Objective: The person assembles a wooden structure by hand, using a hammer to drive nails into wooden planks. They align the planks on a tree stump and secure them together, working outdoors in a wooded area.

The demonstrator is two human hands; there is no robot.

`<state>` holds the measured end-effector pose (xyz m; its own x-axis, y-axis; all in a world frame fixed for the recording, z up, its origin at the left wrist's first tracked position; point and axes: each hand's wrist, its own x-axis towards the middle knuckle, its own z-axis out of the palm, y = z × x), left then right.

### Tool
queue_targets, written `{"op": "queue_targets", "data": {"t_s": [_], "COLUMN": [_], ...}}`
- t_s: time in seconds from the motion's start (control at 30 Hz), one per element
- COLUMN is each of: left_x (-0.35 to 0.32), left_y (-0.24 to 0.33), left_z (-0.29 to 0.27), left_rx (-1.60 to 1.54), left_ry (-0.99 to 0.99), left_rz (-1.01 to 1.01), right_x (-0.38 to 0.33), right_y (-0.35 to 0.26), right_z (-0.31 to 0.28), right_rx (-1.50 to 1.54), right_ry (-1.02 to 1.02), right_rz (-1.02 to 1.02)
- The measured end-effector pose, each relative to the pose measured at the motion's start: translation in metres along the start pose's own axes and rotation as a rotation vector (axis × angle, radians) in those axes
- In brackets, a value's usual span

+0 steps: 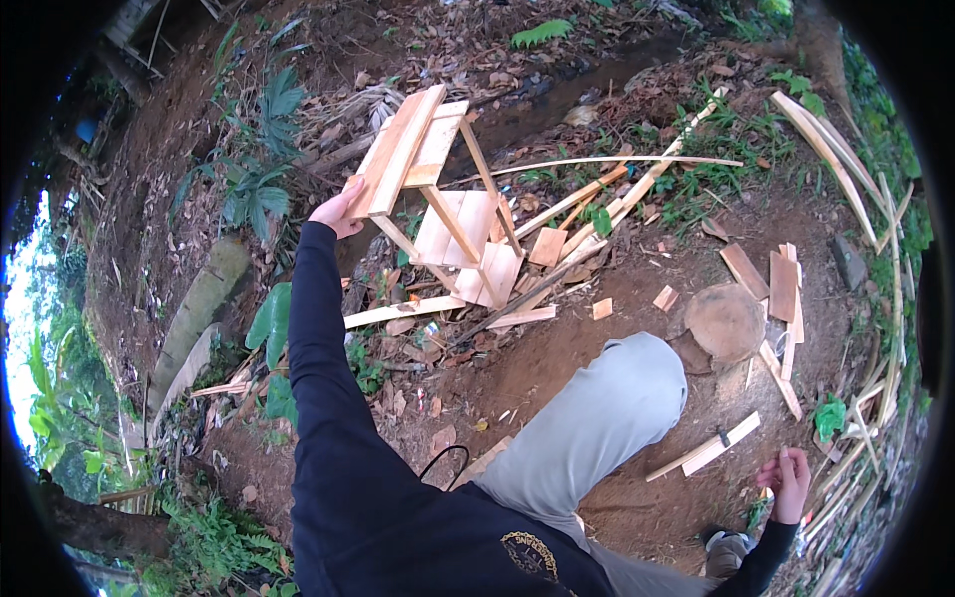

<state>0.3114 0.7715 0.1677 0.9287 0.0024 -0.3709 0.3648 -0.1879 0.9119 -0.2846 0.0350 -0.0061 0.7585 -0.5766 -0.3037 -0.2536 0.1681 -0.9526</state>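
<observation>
The left hand (341,211) is clamped on the edge of the top boards of a wooden frame (406,149), which is tilted above the scattered strips (403,311) ahead of the person; whether it touches the ground (557,358) is unclear. The right hand (788,485) hangs with fingers loosely bent, near a short board (724,445) and beyond it a stump (724,323).

A frame (463,231) is extending rightward from the left hand (340,210); a stump (724,323) is standing ahead of the right hand (787,484).
</observation>
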Motion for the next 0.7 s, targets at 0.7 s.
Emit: {"op": "queue_targets", "data": {"t_s": [0.7], "left_x": [-0.049], "left_y": [-0.036], "left_z": [0.067], "left_rx": [-0.532], "left_ry": [0.013], "left_rz": [0.464], "right_x": [0.001], "right_y": [0.002], "right_z": [0.002], "right_rx": [-0.006], "right_ry": [-0.005], "right_rz": [0.013]}}
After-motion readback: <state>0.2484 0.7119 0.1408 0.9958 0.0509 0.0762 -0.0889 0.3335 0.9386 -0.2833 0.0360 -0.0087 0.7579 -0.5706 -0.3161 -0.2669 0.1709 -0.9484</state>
